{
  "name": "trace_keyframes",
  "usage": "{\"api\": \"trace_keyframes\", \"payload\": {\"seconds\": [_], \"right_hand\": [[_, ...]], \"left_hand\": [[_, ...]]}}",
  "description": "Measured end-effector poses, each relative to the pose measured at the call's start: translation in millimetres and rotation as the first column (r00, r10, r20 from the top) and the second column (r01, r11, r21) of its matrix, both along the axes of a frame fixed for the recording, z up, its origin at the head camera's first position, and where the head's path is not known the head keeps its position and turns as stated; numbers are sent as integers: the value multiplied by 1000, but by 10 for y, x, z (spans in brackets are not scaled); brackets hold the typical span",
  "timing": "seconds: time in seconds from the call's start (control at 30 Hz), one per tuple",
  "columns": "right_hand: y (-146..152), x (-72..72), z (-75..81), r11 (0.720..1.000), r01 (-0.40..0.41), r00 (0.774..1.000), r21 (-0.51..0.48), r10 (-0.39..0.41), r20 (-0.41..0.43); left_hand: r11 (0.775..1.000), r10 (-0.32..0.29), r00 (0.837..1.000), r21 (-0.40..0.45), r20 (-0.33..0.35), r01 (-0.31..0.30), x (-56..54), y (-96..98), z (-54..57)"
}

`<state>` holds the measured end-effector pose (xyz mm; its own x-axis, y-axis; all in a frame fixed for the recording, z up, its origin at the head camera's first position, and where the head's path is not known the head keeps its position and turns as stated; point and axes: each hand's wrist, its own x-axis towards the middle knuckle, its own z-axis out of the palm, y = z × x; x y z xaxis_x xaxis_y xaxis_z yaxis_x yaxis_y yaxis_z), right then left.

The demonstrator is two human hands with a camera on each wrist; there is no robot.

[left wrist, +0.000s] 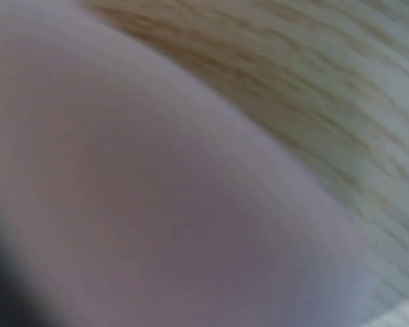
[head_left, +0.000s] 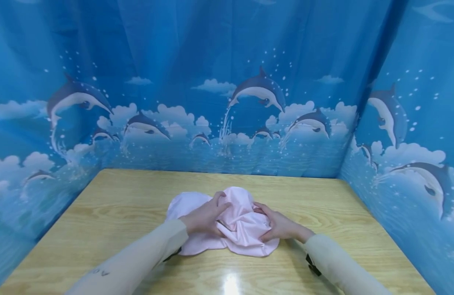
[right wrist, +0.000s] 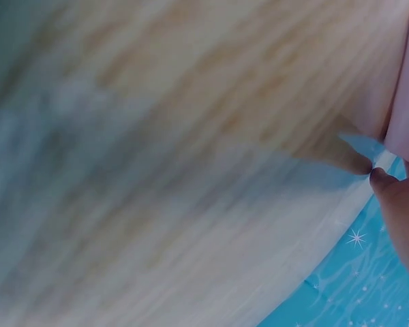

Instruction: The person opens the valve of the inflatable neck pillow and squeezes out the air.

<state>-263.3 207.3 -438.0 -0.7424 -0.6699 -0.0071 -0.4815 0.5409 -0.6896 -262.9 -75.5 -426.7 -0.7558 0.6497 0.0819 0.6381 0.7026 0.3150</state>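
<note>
While the left hand (head_left: 208,215) and right hand (head_left: 280,225) partly cover the bunched pink cloth (head_left: 245,231) at mid-worktop (head_left: 138,209), each grip is partly closed, fingers curved around fabric. Dolphin-printed curtains (head_left: 190,49) adjoin the worktop. Right wrist view resolves a white star print (right wrist: 356,238); left wrist view is mostly blurred.

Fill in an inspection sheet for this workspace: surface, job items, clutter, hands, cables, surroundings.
Surface: wood-grain table, with a bright glare spot near the front.
Job's things: pink cloth, rumpled between the hands, flatter toward the left.
Clutter: nothing seen.
Hands: left hand and right hand both grip the cloth.
Cables: nothing seen.
Surroundings: blue dolphin-print curtains behind the table and at both sides.
</note>
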Motion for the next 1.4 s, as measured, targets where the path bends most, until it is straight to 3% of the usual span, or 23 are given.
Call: {"api": "trace_keyframes", "payload": {"seconds": [0.1, 0.2, 0.37, 0.47, 0.6, 0.83, 1.1, 1.4], "right_hand": [[-8, 6, -8, 1000, -10, 1000, 7, 10, 4], [-15, 8, -13, 1000, -8, 1000, 12, 8, 7], [-18, 5, -21, 1000, -3, 1000, 18, 3, -12], [-18, 1, -28, 1000, -2, 1000, 24, 3, -20], [-21, 4, -29, 1000, -5, 1000, 21, 6, -22], [-32, 7, -15, 1000, -11, 999, 24, 11, -40], [-51, 5, -18, 1000, -5, 998, 24, 6, -65], [-73, -1, -24, 1000, 2, 996, 7, -2, -88]], "left_hand": [[997, 43, 997, -63, -61, -47, 21, -35, -5], [983, 119, 986, -126, -120, -134, 58, -74, -6], [939, 286, 957, -185, -54, -291, 119, -137, 18], [927, 329, 944, -192, -3, -323, 128, -160, 36], [940, 303, 953, -170, 16, -296, 115, -166, 35], [964, 226, 974, -139, -27, -227, 67, -159, -40], [977, 169, 983, -118, -68, -177, 62, -141, -59], [985, 133, 989, -107, -59, -138, 53, -66, -50]]}}
